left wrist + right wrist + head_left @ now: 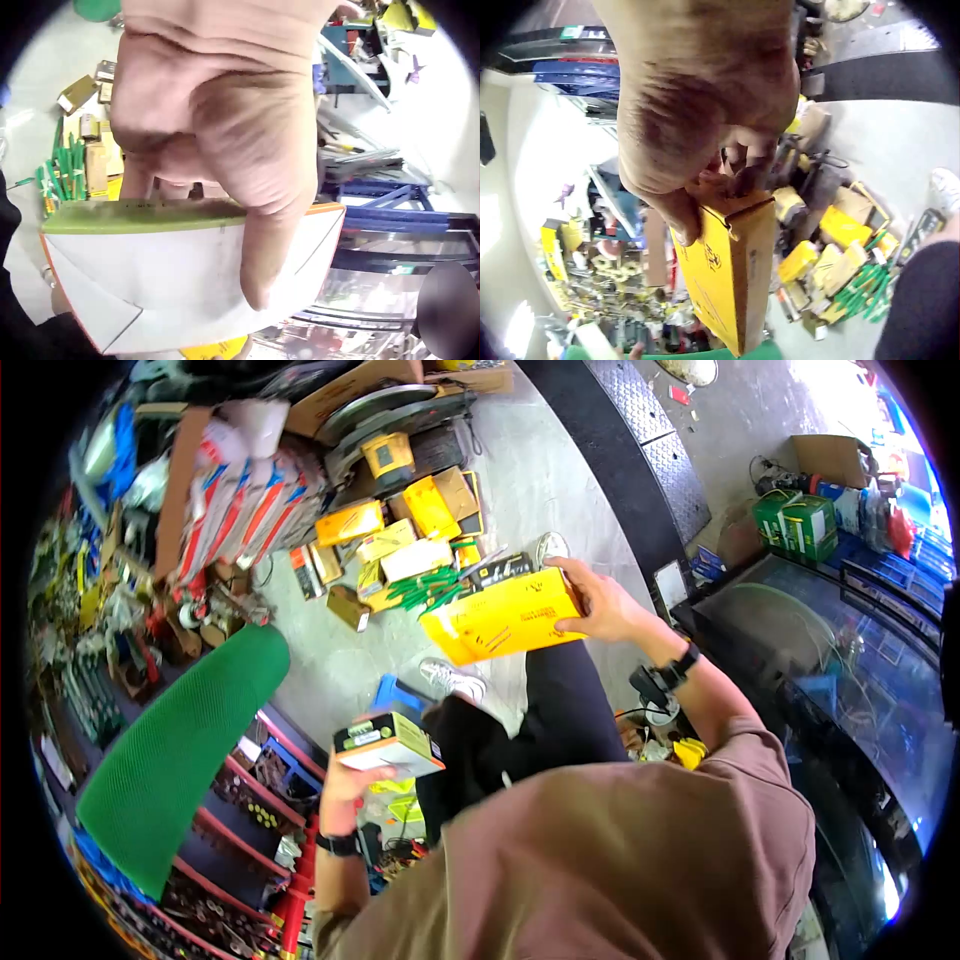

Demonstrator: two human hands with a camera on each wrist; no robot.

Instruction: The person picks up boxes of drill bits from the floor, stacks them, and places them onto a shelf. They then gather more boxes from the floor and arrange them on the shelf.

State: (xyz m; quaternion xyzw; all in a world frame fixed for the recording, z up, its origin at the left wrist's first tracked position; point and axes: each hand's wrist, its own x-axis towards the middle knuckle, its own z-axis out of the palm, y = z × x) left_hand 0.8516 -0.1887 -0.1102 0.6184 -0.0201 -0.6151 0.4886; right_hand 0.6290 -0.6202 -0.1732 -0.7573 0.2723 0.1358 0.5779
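My right hand (606,605) grips one end of a long yellow cardboard box (505,618), thumb on one face and fingers over the other side. The right wrist view shows the same yellow box (724,277) pointing away from the palm, its near end flap slightly bent. In my left hand (352,780) is a smaller white box with green and orange edges (392,745), held low near my knee. Seen from the left wrist, my thumb lies across the white face of that box (172,281) while the fingers go behind it.
On the floor ahead lie several yellow boxes (350,522) and a bundle of green sticks (428,590). Behind them stands a yellow and black cut-off saw (388,458). A green padded seat (190,750) is at left, a glass display case (800,630) at right.
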